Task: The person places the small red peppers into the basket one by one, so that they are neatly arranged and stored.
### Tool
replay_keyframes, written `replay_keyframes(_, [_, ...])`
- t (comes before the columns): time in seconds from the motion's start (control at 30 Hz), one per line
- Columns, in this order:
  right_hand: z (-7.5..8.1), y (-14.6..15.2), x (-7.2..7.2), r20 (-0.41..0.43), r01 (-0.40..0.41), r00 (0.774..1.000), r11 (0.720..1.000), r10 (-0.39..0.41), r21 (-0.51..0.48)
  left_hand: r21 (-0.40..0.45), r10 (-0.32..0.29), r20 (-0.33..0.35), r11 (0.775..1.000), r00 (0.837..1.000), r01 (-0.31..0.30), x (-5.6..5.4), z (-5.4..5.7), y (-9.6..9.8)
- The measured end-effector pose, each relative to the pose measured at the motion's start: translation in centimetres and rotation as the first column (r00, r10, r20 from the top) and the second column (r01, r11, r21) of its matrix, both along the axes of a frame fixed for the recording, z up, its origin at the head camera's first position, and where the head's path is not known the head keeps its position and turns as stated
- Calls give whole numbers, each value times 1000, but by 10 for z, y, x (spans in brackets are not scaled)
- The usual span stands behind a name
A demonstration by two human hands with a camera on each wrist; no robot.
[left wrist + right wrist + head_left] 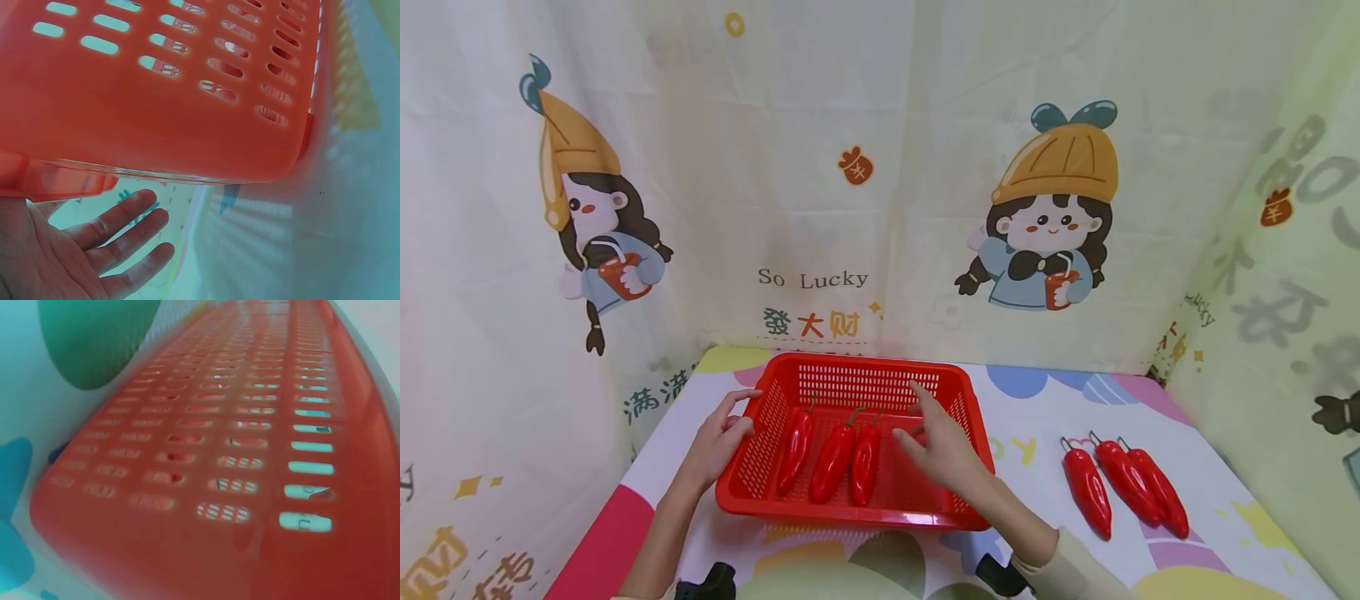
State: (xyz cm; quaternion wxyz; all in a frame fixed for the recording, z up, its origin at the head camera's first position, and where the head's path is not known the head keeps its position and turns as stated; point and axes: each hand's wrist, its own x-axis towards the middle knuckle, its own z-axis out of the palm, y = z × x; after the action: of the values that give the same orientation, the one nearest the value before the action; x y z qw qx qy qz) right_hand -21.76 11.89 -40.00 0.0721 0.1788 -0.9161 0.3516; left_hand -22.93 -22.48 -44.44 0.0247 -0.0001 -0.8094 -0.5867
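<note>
A red plastic basket [880, 515] with slotted walls stands on the table. Inside lie three shiny red chili peppers with green stems: a left one [796, 450], a middle one [832, 462] and a right one [865, 463]. At the basket's left rim is my left hand [718, 442], index fingertip right by the edge. The left wrist view shows this hand's [94, 256] other fingers loosely extended outside the wall. My right hand [946, 446] hovers over the basket's right part, thumb and index finger spread apart. The right wrist view shows only the basket wall [206, 425]; that hand is hidden there.
Three more red chili peppers [1125, 482] lie side by side on the table, right of the basket. A patterned cloth [1030, 567] covers the table. Printed curtains [917, 167] hang behind it and along both sides.
</note>
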Motion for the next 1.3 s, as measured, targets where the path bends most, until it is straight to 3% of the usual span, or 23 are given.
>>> replay_keyframes(0.63, [12,40,18,-90,114,989,992,-119,-59,6,-2,2,1000,1000,2,-2,-2,0])
replay_keyframes(1.0, [12,62,19,-68,160,984,985,-164,-67,-6,1,5,1000,1000,-1,2,1,1])
replay_keyframes(1.3, [9,79,18,-102,198,973,978,-205,-72,-8,1,-1,1000,1000,-1,2,2,1])
